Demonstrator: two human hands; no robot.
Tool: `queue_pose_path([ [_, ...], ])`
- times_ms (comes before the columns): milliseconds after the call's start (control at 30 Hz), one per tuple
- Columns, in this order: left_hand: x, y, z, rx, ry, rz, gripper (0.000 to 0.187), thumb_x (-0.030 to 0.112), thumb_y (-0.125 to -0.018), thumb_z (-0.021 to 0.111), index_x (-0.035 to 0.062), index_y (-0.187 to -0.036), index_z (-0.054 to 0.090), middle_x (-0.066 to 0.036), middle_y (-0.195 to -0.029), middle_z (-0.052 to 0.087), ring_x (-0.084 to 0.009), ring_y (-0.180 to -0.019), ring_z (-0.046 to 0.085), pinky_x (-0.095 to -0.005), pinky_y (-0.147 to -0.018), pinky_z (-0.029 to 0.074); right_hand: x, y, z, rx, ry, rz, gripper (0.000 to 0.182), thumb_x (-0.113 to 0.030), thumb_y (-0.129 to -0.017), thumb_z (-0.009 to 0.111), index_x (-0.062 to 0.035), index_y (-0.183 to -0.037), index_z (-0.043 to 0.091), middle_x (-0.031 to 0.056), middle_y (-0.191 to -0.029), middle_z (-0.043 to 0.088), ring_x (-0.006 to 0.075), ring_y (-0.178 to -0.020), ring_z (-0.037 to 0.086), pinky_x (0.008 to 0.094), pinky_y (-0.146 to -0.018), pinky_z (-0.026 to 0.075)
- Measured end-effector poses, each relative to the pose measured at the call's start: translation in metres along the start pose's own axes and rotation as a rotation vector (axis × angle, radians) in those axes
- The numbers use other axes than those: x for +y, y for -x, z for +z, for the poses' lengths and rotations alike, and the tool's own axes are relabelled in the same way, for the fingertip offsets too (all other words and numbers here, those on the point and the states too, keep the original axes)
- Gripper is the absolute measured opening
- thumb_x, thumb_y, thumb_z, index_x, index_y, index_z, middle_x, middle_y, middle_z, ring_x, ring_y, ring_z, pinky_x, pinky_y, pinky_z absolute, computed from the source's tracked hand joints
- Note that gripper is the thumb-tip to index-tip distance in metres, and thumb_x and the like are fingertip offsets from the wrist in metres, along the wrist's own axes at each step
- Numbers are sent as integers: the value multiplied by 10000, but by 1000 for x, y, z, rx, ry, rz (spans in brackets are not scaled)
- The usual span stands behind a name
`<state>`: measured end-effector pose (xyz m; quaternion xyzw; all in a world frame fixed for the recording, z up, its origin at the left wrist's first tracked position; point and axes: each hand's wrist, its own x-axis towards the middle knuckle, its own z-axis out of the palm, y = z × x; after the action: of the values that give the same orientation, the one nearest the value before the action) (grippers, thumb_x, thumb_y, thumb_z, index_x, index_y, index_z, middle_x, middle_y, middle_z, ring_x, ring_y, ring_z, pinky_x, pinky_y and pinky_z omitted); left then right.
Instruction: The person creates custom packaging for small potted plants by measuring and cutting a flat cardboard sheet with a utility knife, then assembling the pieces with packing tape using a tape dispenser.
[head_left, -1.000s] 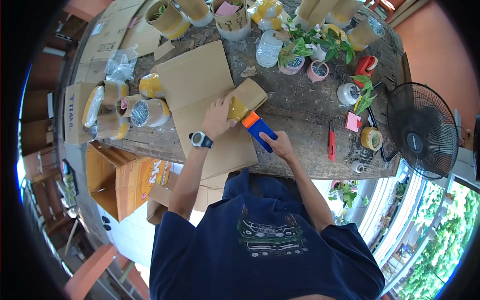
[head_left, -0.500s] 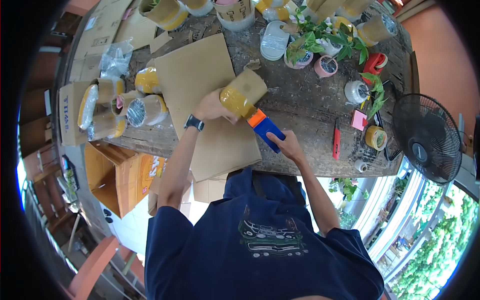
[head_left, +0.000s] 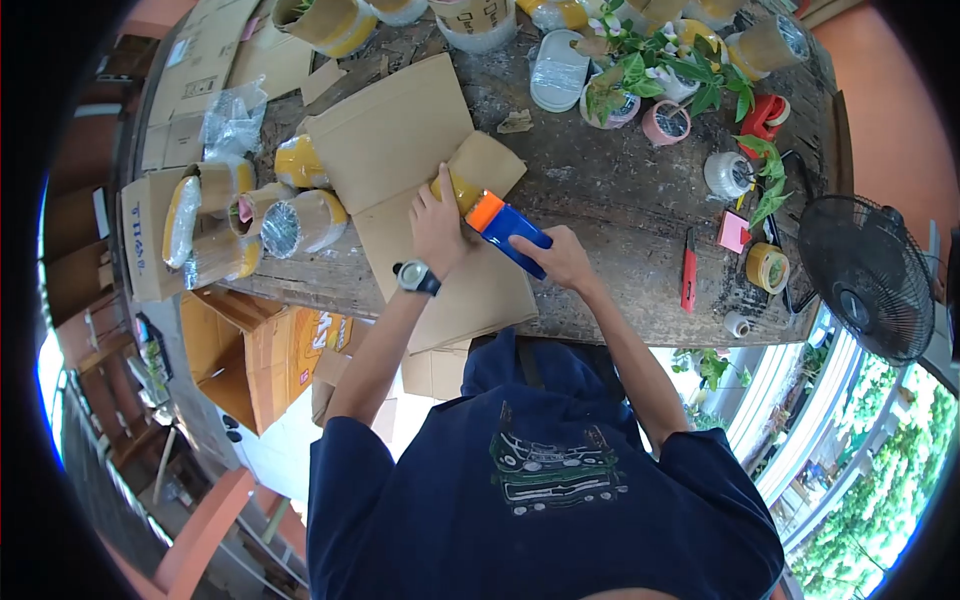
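Holding: my left hand presses the cardboard-wrapped pot on the counter.
Right hand: clamped on the tape dispenser, touching the pot.
Underneath: cardboard sheet.

1. Soft, even daylight fills the view; the worktop is bright, without hard shadows.
2. The brightest parts are the windows below the fan, slightly washed out.
3. Strong fisheye bending curves everything around the worktop; the corners are black.
4. The focus is sharp, with no blur.
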<state>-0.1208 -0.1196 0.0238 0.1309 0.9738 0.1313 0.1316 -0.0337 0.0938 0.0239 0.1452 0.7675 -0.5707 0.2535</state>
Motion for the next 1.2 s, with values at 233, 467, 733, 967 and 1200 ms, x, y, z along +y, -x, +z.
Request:
queue_pose_path([
  [233, -40, -50, -24, -287, 214, -19, 1212, 312, -438, 931, -30, -1443, 345, -269, -1180, 645, -418, -1073, 659, -420, -878, 569, 48, 2, 6, 34, -11, 92, 632, -557, -860, 693, 65, -750, 708, 156, -622, 656, 225, -610, 674, 378, -599, 514],
  [467, -75, -63, -16, -272, 382, 93, 1197, 319, -409, 939, -24, -1419, 396, -223, -1247, 638, -354, -1190, 613, -372, -1013, 493, -33, -35, 29, 173, 352, 247, 652, -575, -814, 693, 73, -874, 708, 266, -824, 717, 381, -826, 730, 451, -761, 580],
  [733, -83, -60, -17, -286, 638, 220, 1101, 235, -444, 954, -1, -1384, 431, -144, -1278, 615, -275, -1177, 602, -367, -1016, 480, -58, -36, 67, 423, 725, 68, 492, -489, -906, 632, -14, -829, 731, 175, -771, 722, 359, -762, 727, 443, -729, 567],
  [967, -56, 27, 19, -28, 1082, 140, 1085, 189, -477, 991, 33, -1364, 386, -122, -1237, 590, -234, -1178, 580, -371, -1005, 488, 21, 25, -16, 777, 715, 215, 435, -420, -961, 579, 8, -971, 657, 180, -771, 714, 381, -738, 701, 477, -818, 482],
  [1200, 60, 83, 102, 122, 1177, 248, 1147, 171, -466, 1003, 64, -1394, 337, -137, -1290, 563, -258, -1180, 585, -390, -1011, 493, 65, 87, -58, 817, 494, -25, 552, -153, -804, 752, 17, -1276, 521, 260, -1360, 520, 332, -1282, 515, 448, -1023, 427],
])
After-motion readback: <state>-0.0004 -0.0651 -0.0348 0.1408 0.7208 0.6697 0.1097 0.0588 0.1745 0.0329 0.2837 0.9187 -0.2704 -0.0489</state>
